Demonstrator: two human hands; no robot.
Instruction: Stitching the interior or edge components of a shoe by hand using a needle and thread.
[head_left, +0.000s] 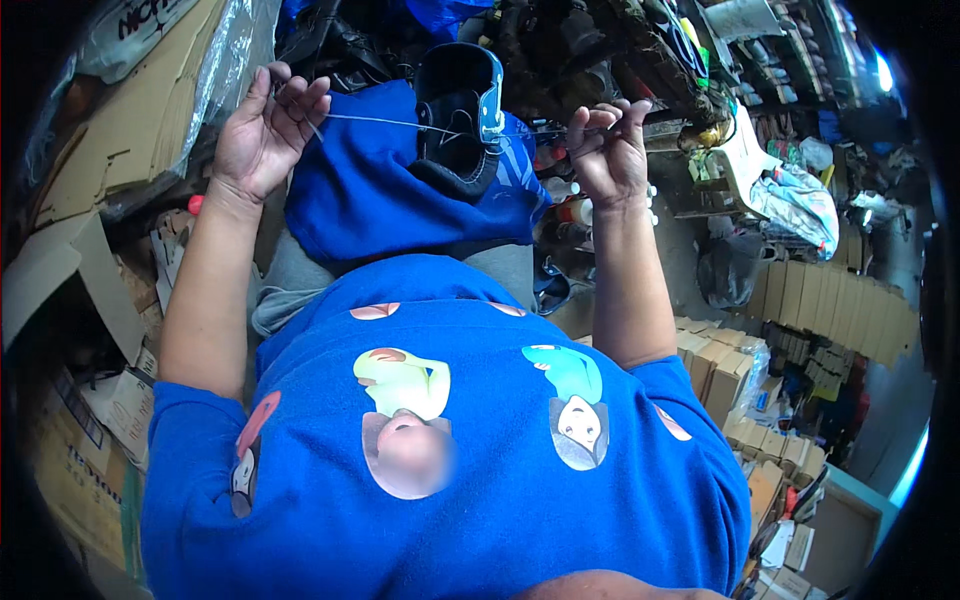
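A dark sandal (462, 180) with a blue strap (491, 100) lies on a blue cloth (350, 185) over my lap. Pale thread (375, 120) runs out of both sides of it. My left hand (265, 130), up and to the left of the sandal, has its fingers closed around one end of the thread. On the other side my right hand (612, 155) pinches the other end, which shows only as a thin line. The thread looks taut on the left. Neither hand touches the sandal itself.
Flattened cardboard (130, 120) leans at the left, with an open carton (75, 285) below it. Stacked small boxes (715, 370) stand at the right. Beyond my right hand are a pale chair (740, 160) with cloth on it and a dark plastic bag (728, 268).
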